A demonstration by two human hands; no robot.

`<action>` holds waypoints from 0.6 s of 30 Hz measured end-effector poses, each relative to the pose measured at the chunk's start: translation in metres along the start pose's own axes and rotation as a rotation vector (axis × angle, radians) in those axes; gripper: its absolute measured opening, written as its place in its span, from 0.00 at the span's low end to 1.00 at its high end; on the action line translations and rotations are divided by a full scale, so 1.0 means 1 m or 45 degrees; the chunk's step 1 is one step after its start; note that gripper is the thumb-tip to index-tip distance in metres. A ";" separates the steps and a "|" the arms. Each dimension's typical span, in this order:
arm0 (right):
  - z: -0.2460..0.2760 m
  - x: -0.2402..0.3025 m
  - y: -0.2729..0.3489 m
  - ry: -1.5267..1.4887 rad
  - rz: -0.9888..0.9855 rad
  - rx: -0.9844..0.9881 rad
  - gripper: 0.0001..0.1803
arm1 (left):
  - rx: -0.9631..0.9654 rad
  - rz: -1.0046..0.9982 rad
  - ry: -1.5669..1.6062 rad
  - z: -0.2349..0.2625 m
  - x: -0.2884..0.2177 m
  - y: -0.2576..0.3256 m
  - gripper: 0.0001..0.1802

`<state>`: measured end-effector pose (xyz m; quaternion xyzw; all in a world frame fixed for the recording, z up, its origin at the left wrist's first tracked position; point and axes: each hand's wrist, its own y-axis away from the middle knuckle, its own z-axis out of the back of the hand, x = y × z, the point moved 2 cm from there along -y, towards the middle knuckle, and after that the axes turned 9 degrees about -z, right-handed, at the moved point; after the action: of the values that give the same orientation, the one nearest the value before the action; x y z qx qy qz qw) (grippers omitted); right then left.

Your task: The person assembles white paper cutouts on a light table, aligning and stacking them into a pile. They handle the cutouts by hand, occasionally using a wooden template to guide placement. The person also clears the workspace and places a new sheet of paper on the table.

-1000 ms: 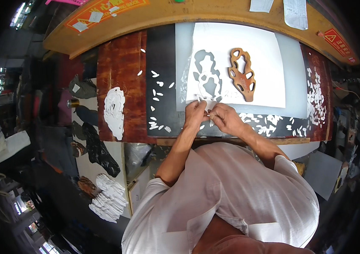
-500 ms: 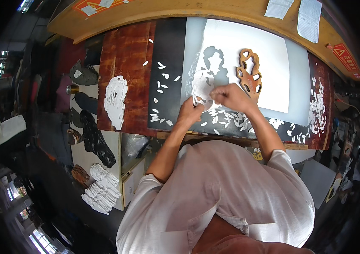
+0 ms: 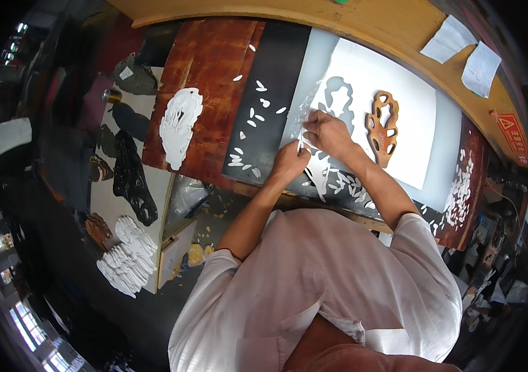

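Observation:
A white cut-out piece with holes [image 3: 317, 176] hangs partly behind and below my two hands. My left hand [image 3: 290, 162] has its fingers closed on this piece, near the board's front edge. Just above and to the right, my right hand [image 3: 331, 134] is curled in a pinch. What lies between its fingertips is hidden. To the right, a brown cutting die [image 3: 373, 131] with several openings lies on a white sheet [image 3: 409, 102]. Left of the die, a grey cut-out gap [image 3: 346, 84] in the sheet has a matching outline.
Small white oval scraps [image 3: 350, 186] lie along the board's front, with more scraps [image 3: 459, 192] at right. White cut-outs [image 3: 181, 124] are piled on the reddish board [image 3: 214, 56]. A side table at left holds a white stack [image 3: 128, 254] and dark pieces [image 3: 132, 180]. A yellow beam [image 3: 313, 13] crosses behind.
My right hand has moved up and left of its former place over the sheet. The white piece has tilted down between my hands. The whole view has turned, so the board slants more.

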<state>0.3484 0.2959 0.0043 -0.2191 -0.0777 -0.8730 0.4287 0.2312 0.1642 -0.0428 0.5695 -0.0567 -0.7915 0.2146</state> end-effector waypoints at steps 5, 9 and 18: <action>-0.006 0.013 0.010 -0.243 -0.193 0.132 0.08 | -0.008 -0.044 -0.101 0.002 0.006 0.002 0.14; 0.015 0.011 0.014 -0.371 0.151 0.227 0.06 | -0.005 0.025 0.041 0.004 0.001 0.001 0.16; 0.067 0.030 0.078 -0.748 -0.427 0.771 0.15 | 0.212 -0.303 0.125 0.057 -0.033 0.037 0.19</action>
<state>0.4145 0.2477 0.0729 -0.3069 -0.4823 -0.7691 0.2858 0.1970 0.1349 0.0184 0.6260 -0.0435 -0.7751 0.0738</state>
